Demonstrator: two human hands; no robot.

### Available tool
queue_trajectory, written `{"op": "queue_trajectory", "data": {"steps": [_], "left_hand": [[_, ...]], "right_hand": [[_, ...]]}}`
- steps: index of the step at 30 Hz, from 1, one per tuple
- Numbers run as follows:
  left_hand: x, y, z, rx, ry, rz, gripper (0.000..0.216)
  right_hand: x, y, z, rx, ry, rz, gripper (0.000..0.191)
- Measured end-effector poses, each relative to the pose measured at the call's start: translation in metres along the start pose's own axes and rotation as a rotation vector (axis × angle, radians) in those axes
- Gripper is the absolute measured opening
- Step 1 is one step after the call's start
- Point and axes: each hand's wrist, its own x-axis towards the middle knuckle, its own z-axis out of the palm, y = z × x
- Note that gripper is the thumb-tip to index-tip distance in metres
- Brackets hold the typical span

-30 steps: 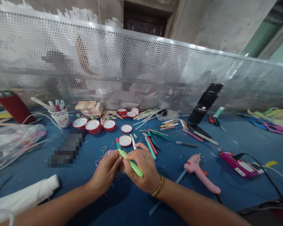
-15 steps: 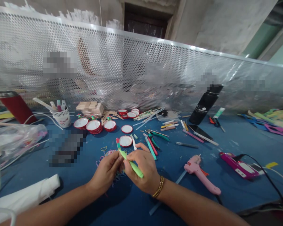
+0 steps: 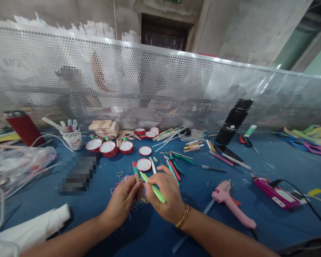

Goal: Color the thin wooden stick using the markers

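Note:
Pinched upright in my left hand is a wooden craft stick, its top coloured red with a green band beneath. My right hand grips a light green marker like a pen, its tip pointing up and left, close beside the stick. A gap shows between the tip and the stick. Below and behind my hands lies a tangle of colourful loops, partly covered by my fingers. Just beyond the stick sits a white round lid with a red rim, next to a white marker.
Several red-rimmed lids stand behind, by stacked wooden sticks. On the right lie pliers, a pink glue gun and a magenta device. A black bottle stands farther back. At left are a paper cup and white roll.
The marker has drawn away from the stick to the right, so more of the stick's green band and bare wood shows. The whole view has shifted slightly.

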Motion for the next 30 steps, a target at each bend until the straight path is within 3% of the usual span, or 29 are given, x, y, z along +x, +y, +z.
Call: {"op": "queue_trajectory", "data": {"steps": [15,30], "left_hand": [[-0.0003,0.0077,0.0002,-0.085,-0.033,0.013,0.033],[-0.0016,0.0051,-0.0004,-0.017,0.002,0.012,0.037]], "right_hand": [[0.0019,-0.0064,-0.0021,0.037,-0.016,-0.044,0.004],[0.0019,-0.0032,-0.0032,0.038,-0.002,-0.03,0.005]]}}
